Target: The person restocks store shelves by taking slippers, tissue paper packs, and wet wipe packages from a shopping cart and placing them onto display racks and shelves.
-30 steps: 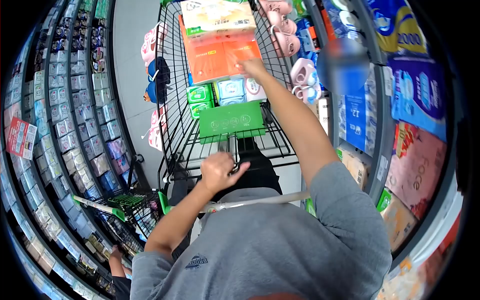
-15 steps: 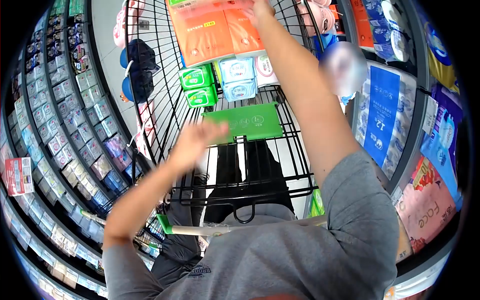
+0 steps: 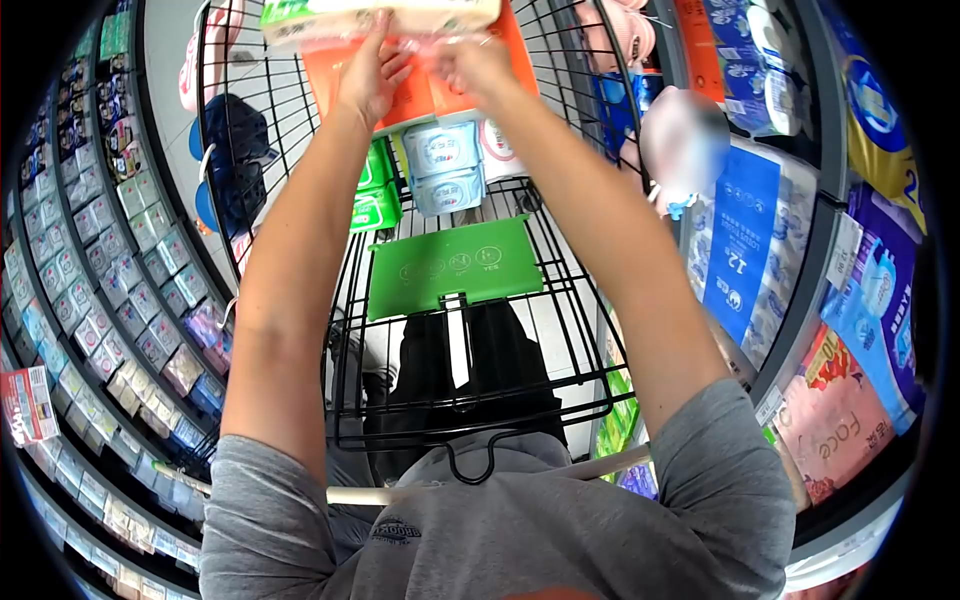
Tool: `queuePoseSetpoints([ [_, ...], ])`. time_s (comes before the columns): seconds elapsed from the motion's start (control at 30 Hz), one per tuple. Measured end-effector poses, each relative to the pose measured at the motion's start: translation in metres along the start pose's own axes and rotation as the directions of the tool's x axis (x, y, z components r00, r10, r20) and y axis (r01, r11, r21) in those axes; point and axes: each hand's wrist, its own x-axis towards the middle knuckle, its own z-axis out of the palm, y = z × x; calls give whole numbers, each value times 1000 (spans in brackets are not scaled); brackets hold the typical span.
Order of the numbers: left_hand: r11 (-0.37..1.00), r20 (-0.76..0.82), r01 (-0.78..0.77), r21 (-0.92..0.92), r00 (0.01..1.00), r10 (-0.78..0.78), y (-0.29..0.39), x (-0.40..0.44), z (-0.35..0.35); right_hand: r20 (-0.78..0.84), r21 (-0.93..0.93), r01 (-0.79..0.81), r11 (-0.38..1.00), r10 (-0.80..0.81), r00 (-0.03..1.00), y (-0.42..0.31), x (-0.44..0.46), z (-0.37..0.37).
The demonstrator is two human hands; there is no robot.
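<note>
A long cream pack with a green end [image 3: 390, 22] in clear plastic lies across the top of the view, over orange tissue packs [image 3: 325, 80] in the wire shopping cart [image 3: 590, 340]. My left hand [image 3: 368, 85] is against its near side, one digit stretched up over the pack and the other fingers apart. Close to its right, my right hand [image 3: 478, 72] is slightly blurred, its fingers curled at the pack's loose clear plastic wrapper [image 3: 420, 45]. Nearer to me are light-blue wipes packs [image 3: 445, 165] and green wipes packs [image 3: 375, 200], partly behind my left forearm.
A green plastic flap [image 3: 455, 265] is on the cart's near end, with the pale handle bar [image 3: 615, 462] against my body. Shelves of small packs [image 3: 110, 300] line the left. On the right stand large tissue bundles [image 3: 750, 240] and a pink pack [image 3: 840, 420].
My left hand has moved up and forward from above the green flap to the cream pack. My right hand has shifted down and left along it. The view has turned slightly.
</note>
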Motion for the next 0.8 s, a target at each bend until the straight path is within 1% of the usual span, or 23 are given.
queuePoseSetpoints([
  [0.03, 998, 15, -54, -35, 998, 55, 0, -5, 8, 1, -64, -22, 998, 22, 1000, 5, -15, 2],
  [0.07, 992, 132, 5, -128, 991, 12, -3, -5, 8, -47, -136, -69, 988, 63, 997, 16, -25, 7],
  [0.1, 943, 107, -85, -321, 986, 125, -5, -17, 24, -45, -113, -98, 989, 93, 995, 22, -43, 9],
  [0.13, 930, 84, -102, -354, 987, 140, -13, -19, 24, -90, -108, -110, 988, 101, 991, 35, -57, 12],
  [0.17, 914, 59, -122, -386, 986, 156, -25, -20, 19, -91, -109, -105, 989, 95, 991, 44, -71, 12],
  [0.2, 933, -71, -129, -337, 991, 112, -32, -28, 15, -89, -117, -128, 985, 118, 989, 52, -81, 9],
  [0.23, 932, -126, -159, -326, 984, 123, -38, -41, 12, -101, -105, -147, 983, 137, 985, 59, -94, 7],
  [0.3, 935, -57, -219, -280, 976, 211, -48, -52, -6, 112, -162, -238, 958, 257, 960, 72, -115, -16],
  [0.33, 950, -72, -156, -271, 987, 142, -42, -64, -12, 110, -166, -225, 960, 245, 963, 73, -122, -30],
  [0.37, 961, -91, -97, -258, 993, 76, -34, -79, -16, 58, 8, -328, 945, 327, 943, 71, -130, -41],
  [0.4, 990, -151, -55, -128, 988, 35, -27, -94, -19, 35, 186, -416, 890, 417, 908, 69, -137, -49],
  [0.43, 990, -197, -129, -57, 974, 115, -28, -104, -23, -60, 128, -344, 930, 353, 934, 57, -149, -47],
  [0.47, 989, -210, -139, -44, 970, 127, -24, -115, -26, -192, 210, -289, 934, 329, 925, 52, -147, -54],
  [0.5, 989, -215, -142, -30, 968, 132, -21, -129, -27, -238, 265, -200, 943, 265, 934, 47, -141, -60],
  [0.57, 989, -134, -102, 110, 984, 116, -11, -153, -37, -333, 171, -131, 976, 183, 925, 37, -130, -66],
  [0.6, 986, -118, -114, 119, 985, 128, -7, -169, -39, -320, 106, -144, 984, 171, 932, 29, -134, -62],
  [0.63, 983, -128, -69, 170, 988, 91, 2, -187, -39, -311, 45, -162, 986, 167, 936, 17, -147, -52],
  [0.67, 971, -141, -76, 228, 984, 111, 9, -206, -40, -193, 29, -352, 936, 350, 917, 21, -144, -56],
  [0.7, 955, -150, -89, 282, 979, 136, 19, -222, -41, -118, 9, -473, 881, 471, 874, 29, -146, -56],
  [0.77, 967, -54, -87, 241, 993, 102, 43, -254, -44, -22, -349, -379, 857, 397, 918, 10, -190, -41],
  [0.8, 961, -52, -79, 264, 994, 96, 56, -270, -44, 2, -459, -359, 812, 405, 914, 11, -196, -41],
])
